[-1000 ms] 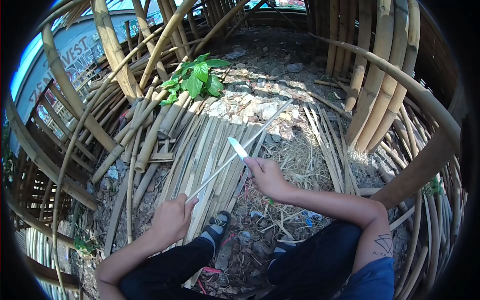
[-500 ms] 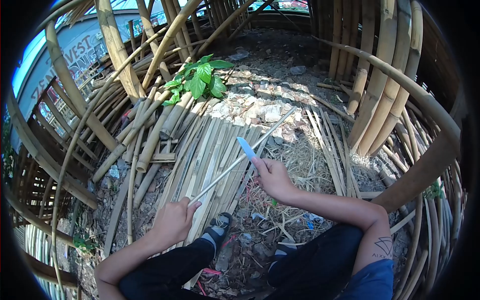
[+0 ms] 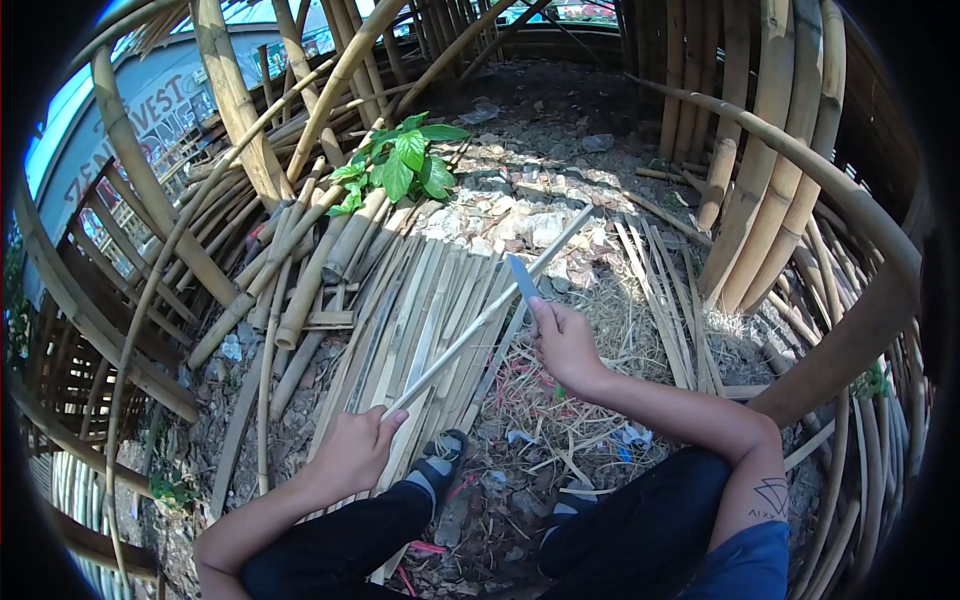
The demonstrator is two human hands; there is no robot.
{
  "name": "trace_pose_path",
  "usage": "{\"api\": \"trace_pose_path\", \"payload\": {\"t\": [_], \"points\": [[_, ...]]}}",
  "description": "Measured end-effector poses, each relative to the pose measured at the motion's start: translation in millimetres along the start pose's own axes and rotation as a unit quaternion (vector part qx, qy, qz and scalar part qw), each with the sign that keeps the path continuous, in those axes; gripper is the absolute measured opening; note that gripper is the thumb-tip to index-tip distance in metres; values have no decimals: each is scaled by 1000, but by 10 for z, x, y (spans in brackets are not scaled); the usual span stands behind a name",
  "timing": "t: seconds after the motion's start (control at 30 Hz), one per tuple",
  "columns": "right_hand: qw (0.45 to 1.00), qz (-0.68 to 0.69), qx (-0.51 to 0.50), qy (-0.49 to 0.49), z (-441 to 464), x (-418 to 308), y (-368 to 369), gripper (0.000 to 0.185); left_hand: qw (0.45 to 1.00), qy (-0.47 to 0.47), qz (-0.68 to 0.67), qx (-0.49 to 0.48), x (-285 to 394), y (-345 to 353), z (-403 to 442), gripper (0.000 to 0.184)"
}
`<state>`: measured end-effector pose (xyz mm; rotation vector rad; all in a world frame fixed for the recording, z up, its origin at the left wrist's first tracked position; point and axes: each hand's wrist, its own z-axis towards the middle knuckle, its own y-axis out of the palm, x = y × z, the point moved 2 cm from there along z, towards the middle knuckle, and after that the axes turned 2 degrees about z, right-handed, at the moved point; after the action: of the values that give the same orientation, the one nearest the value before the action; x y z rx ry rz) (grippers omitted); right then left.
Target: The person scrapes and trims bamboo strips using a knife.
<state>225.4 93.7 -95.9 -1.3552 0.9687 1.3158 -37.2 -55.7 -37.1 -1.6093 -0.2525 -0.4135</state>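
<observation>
My left hand (image 3: 355,447) is closed round the lower end of a thin pale bamboo strip (image 3: 453,352), which slants up and to the right. My right hand (image 3: 563,340) grips a knife (image 3: 521,277) by its handle, which the fingers hide. The blade points up and to the left and lies against or just over the upper half of the strip. Beneath the strip, many split bamboo slats (image 3: 400,330) lie side by side on the ground.
Pale shavings (image 3: 610,330) cover the ground right of the slats, with more slats (image 3: 665,300) beyond. A leafy plant (image 3: 405,160) grows among bamboo poles (image 3: 325,255) at the back left. Thick upright poles (image 3: 765,190) stand at the right. My sandalled foot (image 3: 438,466) is beside the slats.
My right hand and the knife have moved up and to the right along the strip, toward its far end. My left hand keeps its hold and has shifted only slightly.
</observation>
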Motion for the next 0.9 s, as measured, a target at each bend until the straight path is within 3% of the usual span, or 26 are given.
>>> {"api": "trace_pose_path", "payload": {"t": [0.03,0.07,0.2,0.37,0.43,0.47,0.5,0.57,0.6,0.7,0.73,0.77,0.83,0.9], "points": [[999,8,40,-23,-2,13,-30,44,1000,-11,-3,-7,20,-7,-3,50],[999,-34,-13,-2,-60,42,23,45,1000,-20,-5,-11,40,-7,6,50],[998,-65,8,-18,-50,85,93,54,1000,-13,2,-11,7,-9,16,51],[995,-25,-65,68,-104,93,179,53,999,10,38,-19,-83,81,33,51],[998,-32,51,-21,-22,-18,33,51,1000,8,10,-14,-12,15,23,51],[998,17,45,44,-108,2,91,50,1000,-13,10,-24,7,17,22,50],[998,13,45,43,-163,-62,101,50,999,-32,12,-31,20,21,37,49],[991,-5,-90,103,-215,-86,199,50,1000,-10,11,-16,-40,76,51,49],[998,-4,-37,54,-138,-78,139,49,1000,10,12,-4,-44,50,46,49],[999,-15,-35,35,-174,-34,158,49,999,-30,-4,-22,37,8,41,49],[993,-16,-105,46,-241,-80,246,49,999,-29,-4,-20,20,29,53,49],[993,-14,-105,44,-212,-73,221,49,999,-24,1,-27,-31,65,60,49],[994,83,9,72,-131,-49,134,50,999,-21,10,-36,-87,43,56,49],[997,59,10,53,-209,-78,148,49,999,-26,-12,-43,-58,53,56,50]]}}
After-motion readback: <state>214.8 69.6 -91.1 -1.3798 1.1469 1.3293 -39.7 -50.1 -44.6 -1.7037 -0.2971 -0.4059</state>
